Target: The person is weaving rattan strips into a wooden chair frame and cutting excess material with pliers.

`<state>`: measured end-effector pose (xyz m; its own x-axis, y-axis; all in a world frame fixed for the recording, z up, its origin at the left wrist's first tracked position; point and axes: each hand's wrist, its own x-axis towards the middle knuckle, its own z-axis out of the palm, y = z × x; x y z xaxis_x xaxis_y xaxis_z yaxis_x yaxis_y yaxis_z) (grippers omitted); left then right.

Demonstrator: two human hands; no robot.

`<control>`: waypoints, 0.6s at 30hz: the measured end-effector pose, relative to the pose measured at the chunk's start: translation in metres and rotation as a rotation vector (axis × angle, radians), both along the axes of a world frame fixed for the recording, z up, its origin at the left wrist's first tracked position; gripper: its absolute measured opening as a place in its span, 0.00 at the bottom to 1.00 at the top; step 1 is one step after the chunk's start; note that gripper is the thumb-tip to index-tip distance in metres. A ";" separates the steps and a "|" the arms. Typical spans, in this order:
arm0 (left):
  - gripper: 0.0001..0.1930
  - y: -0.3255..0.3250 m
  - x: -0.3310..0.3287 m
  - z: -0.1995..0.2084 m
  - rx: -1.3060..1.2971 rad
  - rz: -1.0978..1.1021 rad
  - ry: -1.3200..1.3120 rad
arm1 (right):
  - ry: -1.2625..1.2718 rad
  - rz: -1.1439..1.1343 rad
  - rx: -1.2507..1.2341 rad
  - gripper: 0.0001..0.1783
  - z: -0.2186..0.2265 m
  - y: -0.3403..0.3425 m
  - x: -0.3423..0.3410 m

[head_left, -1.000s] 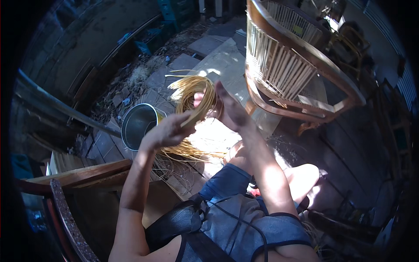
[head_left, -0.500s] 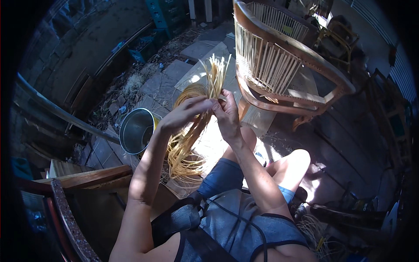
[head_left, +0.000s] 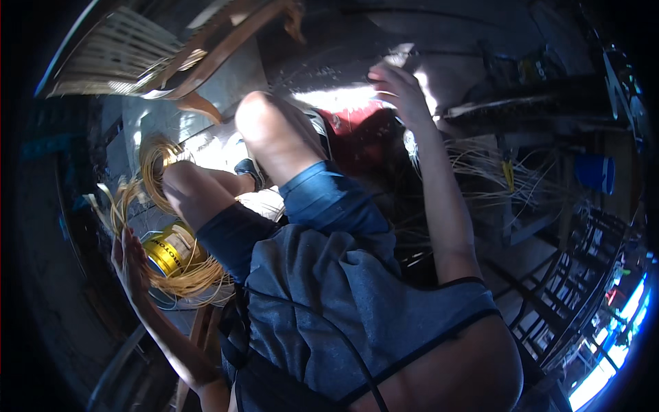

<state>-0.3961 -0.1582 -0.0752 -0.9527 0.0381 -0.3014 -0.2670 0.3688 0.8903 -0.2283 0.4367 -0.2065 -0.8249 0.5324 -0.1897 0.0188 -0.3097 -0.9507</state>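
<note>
My left hand [head_left: 132, 264], at the far left, is closed round a bundle of pale cane strands [head_left: 118, 209]. The cut ends fan out above the fingers, and the long ends trail down beside my leg. My right hand [head_left: 403, 93] is stretched out ahead on the right, its fingers apart and nothing in them. Below it sits a red surface [head_left: 353, 141], partly in shadow. A loop of the same cane [head_left: 152, 172] lies on the ground near my left knee.
A yellow bucket [head_left: 165, 254] stands beside my left leg. The wooden chair with cane spindles [head_left: 206, 58] is at the upper left. On the right lie tangled loose strands [head_left: 480, 165], a yellow object [head_left: 507, 175], a blue container [head_left: 596, 173] and a dark slatted frame [head_left: 570, 281].
My view has swung to the right. My right hand has left the cane bundle and reached out to the right, while my left hand keeps the bundle at the left.
</note>
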 end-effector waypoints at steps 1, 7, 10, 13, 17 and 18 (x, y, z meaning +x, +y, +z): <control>0.15 0.017 0.005 0.005 -0.053 -0.026 0.036 | -0.239 -0.277 -0.006 0.12 -0.038 0.024 0.039; 0.15 0.094 0.015 0.024 -0.395 -0.113 0.074 | -0.528 -0.075 -0.427 0.10 -0.208 -0.001 0.197; 0.20 0.112 0.001 0.017 -0.322 0.009 0.160 | -0.658 0.028 -0.407 0.11 -0.236 -0.060 0.187; 0.19 0.125 -0.005 -0.003 -0.312 0.000 0.151 | -0.848 0.166 -0.382 0.11 -0.283 -0.107 0.176; 0.16 0.126 -0.003 -0.004 -0.251 -0.200 0.081 | -0.974 0.506 0.052 0.10 -0.315 -0.124 0.150; 0.16 0.134 0.004 0.002 -0.329 -0.193 0.041 | -0.972 0.547 0.109 0.10 -0.312 -0.123 0.137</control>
